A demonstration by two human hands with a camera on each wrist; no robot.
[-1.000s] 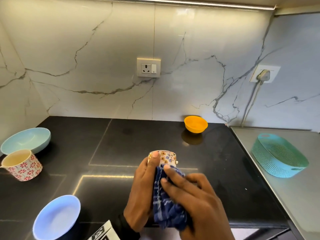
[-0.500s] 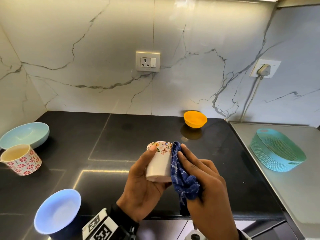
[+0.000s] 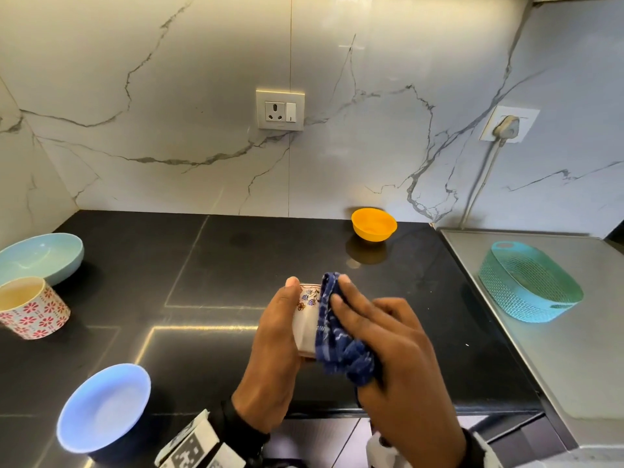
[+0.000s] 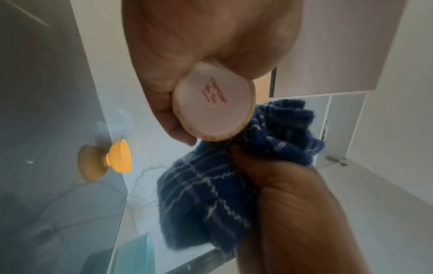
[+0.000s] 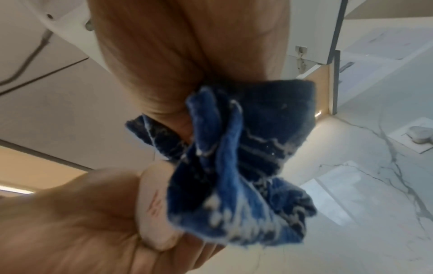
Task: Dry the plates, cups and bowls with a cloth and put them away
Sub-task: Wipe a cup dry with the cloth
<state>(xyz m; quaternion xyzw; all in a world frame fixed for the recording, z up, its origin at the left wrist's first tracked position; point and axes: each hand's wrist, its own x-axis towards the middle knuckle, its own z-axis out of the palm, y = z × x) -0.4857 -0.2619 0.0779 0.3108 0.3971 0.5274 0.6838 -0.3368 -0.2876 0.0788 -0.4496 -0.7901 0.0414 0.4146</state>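
Floral cup being gripped in left hand above black counter; blue cloth being bunched in right hand, pressing against cup side.

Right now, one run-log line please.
step: drying | left hand: holds floral cup | right hand: presses blue cloth on cup side | put away: not yet

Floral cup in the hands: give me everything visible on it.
The floral cup is small, white and looks ceramic, with a band of blue and orange flowers below the rim. Its flat unglazed-looking base carries a red stamp, seen from the left wrist view. It is held off the black countertop, roughly upright and tipped a little. The left hand grips its side, thumb at the rim. The right hand presses a blue checked cloth against the opposite side. No handle shows.
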